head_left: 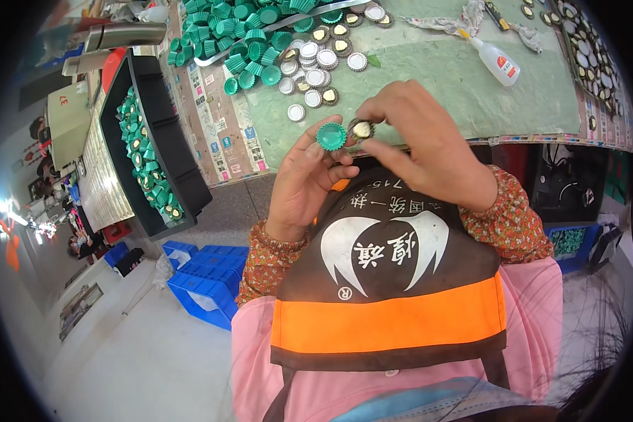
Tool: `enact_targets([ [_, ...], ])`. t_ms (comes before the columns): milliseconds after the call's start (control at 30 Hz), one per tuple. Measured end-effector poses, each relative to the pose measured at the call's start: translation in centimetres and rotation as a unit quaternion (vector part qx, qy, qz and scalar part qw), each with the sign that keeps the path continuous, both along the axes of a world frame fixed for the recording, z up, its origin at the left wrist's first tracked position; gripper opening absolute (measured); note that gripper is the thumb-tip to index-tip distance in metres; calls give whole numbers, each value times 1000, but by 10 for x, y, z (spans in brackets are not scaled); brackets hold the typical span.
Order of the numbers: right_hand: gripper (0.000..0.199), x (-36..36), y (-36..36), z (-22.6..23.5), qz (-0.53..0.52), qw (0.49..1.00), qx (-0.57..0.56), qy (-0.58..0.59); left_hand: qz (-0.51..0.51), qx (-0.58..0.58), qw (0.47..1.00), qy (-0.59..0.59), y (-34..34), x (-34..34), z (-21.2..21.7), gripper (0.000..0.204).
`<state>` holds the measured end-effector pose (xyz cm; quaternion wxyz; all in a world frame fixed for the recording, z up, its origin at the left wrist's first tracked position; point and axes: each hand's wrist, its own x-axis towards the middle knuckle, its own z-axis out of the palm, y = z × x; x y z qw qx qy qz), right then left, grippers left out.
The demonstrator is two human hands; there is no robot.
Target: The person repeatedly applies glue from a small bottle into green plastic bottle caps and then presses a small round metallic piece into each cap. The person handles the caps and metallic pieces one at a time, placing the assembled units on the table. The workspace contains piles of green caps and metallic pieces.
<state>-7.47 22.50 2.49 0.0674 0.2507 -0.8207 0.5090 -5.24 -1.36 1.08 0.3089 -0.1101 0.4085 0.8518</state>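
Observation:
At the table's near edge, my left hand [299,184] pinches a small green fluted cup [331,136], its open side facing up. Right beside it, the thumb and fingers of my right hand [429,137] grip a round crimped cap [362,130] with a pale yellow patch in its middle. The cap and the cup are very close; whether they touch I cannot tell. Just beyond my hands lie several loose crimped caps [317,77], some white-faced and some with yellowish centres. Behind them spreads a large heap of green fluted cups [246,35].
A black bin [163,112] holding green cups stands left of the table. A white squeeze bottle [497,63] lies at the far right near crumpled tissue [464,21]. More caps fill a tray [589,60] at the right edge. Blue crates [207,281] sit on the floor.

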Motion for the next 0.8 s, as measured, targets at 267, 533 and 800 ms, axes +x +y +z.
enact_targets([
  [267,29,11,-22,0,-37,999,32,10,1,-26,1000,1,8,3,4,52],
  [533,27,15,-27,-3,-46,998,41,11,-8,-40,999,-8,12,6,7,49],
  [800,28,18,-26,-2,-34,998,45,4,-14,-52,999,-5,13,7,8,49],
])
